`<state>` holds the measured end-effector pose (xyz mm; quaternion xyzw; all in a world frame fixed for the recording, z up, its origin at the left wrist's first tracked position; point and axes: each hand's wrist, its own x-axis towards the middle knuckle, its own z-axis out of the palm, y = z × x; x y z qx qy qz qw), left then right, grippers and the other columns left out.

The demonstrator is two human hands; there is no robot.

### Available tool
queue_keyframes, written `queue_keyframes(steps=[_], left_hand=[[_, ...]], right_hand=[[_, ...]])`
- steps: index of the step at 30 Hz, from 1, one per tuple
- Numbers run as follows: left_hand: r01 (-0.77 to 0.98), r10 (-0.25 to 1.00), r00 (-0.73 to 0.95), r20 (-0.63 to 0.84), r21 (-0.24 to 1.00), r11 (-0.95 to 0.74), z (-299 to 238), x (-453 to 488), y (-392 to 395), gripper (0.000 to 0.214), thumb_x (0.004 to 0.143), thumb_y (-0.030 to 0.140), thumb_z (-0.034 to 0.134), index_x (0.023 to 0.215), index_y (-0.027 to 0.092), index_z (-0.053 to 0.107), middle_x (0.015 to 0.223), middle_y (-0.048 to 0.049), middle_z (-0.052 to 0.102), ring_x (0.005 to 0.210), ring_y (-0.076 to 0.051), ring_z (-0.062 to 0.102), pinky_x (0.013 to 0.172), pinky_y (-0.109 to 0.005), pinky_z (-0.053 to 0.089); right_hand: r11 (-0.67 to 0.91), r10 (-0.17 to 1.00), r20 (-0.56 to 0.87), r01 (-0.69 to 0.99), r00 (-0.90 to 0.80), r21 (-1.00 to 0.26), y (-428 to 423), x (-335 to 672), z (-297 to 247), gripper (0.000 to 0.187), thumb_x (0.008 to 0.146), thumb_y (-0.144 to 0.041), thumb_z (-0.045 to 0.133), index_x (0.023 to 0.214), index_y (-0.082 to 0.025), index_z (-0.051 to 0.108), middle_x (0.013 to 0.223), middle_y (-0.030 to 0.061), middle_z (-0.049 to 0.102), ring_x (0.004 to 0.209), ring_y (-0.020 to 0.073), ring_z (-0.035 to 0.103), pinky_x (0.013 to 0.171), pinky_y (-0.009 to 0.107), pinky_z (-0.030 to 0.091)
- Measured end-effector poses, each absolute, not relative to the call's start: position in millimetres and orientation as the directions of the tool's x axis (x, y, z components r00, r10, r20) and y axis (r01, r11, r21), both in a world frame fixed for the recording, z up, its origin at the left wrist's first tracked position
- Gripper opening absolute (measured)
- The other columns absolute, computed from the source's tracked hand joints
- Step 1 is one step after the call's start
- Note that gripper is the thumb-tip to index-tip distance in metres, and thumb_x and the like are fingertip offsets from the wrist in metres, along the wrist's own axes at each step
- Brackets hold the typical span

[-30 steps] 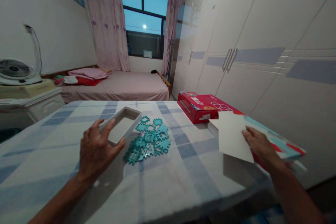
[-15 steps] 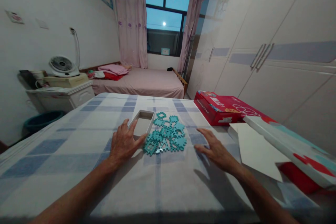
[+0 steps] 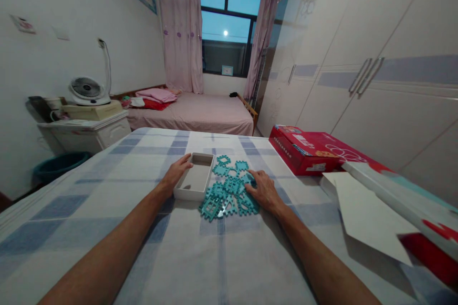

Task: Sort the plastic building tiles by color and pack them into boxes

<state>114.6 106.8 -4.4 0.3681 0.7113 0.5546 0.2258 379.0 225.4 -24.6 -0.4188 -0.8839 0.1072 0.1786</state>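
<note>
A shallow white rectangular box [image 3: 193,194] lies on the cloth, its inside bare. My left hand [image 3: 178,172] grips its left wall near the far corner, fingers over the rim. To the right of the box is a loose pile of teal interlocking plastic pieces [image 3: 232,185], flat with notched edges, some solid and some with cut-out middles. At the pile's right edge rests my right hand [image 3: 264,188], thumb and fingers apart, touching the outermost pieces and partly hiding them.
A blue-and-white checked cloth [image 3: 107,219] covers the table. On the right lie a red box [image 3: 304,150], a white sheet of card [image 3: 372,214] and a long white-and-red package [image 3: 400,200]. A bed [image 3: 207,112] stands beyond the table's far edge.
My left hand has moved forward from the box's near side to its far left wall. My right hand has moved left from bare cloth to the teal pieces. The view has shifted slightly.
</note>
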Motion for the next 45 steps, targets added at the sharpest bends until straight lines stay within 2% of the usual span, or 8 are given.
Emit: queue_keyframes(steps=[4,8,14,22,29,33,39,45], left_hand=[[0.064,0.816,-0.576,-0.058,0.991,0.115,-8,127,104,0.062,0.070,0.026,0.056,0.131,0.023,0.052,0.102,-0.0045,0.070,0.076,-0.019,0.063,0.061,-0.027,0.051],[-0.069,0.838,-0.539,-0.088,0.996,0.060,-9,131,102,0.064,0.071,0.027,0.054,0.134,0.025,0.049,0.109,-0.0038,0.067,0.068,-0.015,0.061,0.052,-0.022,0.047],[-0.101,0.846,-0.526,-0.088,0.994,0.040,-10,135,101,0.070,0.065,0.018,0.054,0.135,0.021,0.048,0.117,-0.0041,0.065,0.071,-0.015,0.060,0.055,-0.021,0.047],[-0.089,0.861,-0.503,-0.078,0.995,0.039,-13,143,104,0.077,0.058,0.010,0.049,0.134,0.022,0.049,0.113,-0.0036,0.066,0.069,-0.016,0.059,0.049,-0.021,0.046],[-0.112,0.840,-0.533,-0.104,0.992,0.052,-12,145,104,0.079,0.054,0.008,0.045,0.132,0.021,0.051,0.094,-0.0033,0.070,0.061,-0.014,0.057,0.046,-0.019,0.043],[-0.131,0.839,-0.535,-0.101,0.991,0.036,-13,146,104,0.079,0.054,0.007,0.045,0.131,0.021,0.052,0.091,-0.0019,0.071,0.059,-0.013,0.058,0.045,-0.019,0.043],[-0.145,0.826,-0.557,-0.091,0.989,0.011,-11,149,103,0.075,0.055,0.006,0.048,0.128,0.022,0.056,0.089,-0.0004,0.072,0.054,-0.011,0.057,0.048,-0.019,0.047],[-0.112,0.812,-0.579,-0.075,0.994,0.013,-16,146,105,0.073,0.058,0.008,0.048,0.130,0.020,0.054,0.099,-0.0027,0.071,0.069,-0.015,0.063,0.057,-0.022,0.050]], right_hand=[[0.616,0.787,0.289,0.683,-0.545,-0.393,231,386,-28,0.040,0.081,-0.026,0.053,0.119,-0.014,0.059,0.105,0.0109,0.055,0.099,0.0200,0.055,0.092,0.031,0.041],[0.561,0.826,0.276,0.660,-0.492,-0.500,236,391,-30,0.038,0.077,-0.026,0.056,0.113,-0.015,0.061,0.107,0.0095,0.052,0.094,0.0173,0.056,0.088,0.029,0.043],[0.494,0.853,0.177,0.652,-0.491,-0.575,239,396,-26,0.061,0.071,-0.028,0.063,0.128,-0.010,0.051,0.110,0.0134,0.058,0.101,0.0224,0.056,0.090,0.035,0.043],[0.397,0.907,0.180,0.635,-0.380,-0.663,248,411,-8,0.039,0.071,-0.035,0.058,0.099,-0.008,0.066,0.088,0.0100,0.065,0.082,0.0212,0.059,0.077,0.033,0.043],[0.356,0.843,0.150,0.326,-0.517,-0.876,214,380,35,0.045,0.068,-0.047,0.063,0.098,-0.013,0.064,0.075,0.0008,0.060,0.064,0.0129,0.051,0.058,0.025,0.039],[0.509,0.726,0.173,0.352,-0.666,-0.785,191,333,47,0.040,0.073,-0.042,0.062,0.102,-0.014,0.065,0.087,0.0031,0.062,0.073,0.0136,0.054,0.067,0.026,0.042],[0.706,0.697,0.275,0.565,-0.662,-0.427,231,295,35,0.042,0.091,-0.039,0.041,0.122,-0.016,0.057,0.125,0.0123,0.054,0.111,0.0213,0.052,0.095,0.036,0.039],[0.754,0.637,0.147,0.571,-0.757,-0.325,279,279,9,0.039,0.088,-0.027,0.045,0.126,-0.024,0.055,0.138,0.0079,0.048,0.124,0.0263,0.044,0.096,0.045,0.039]])
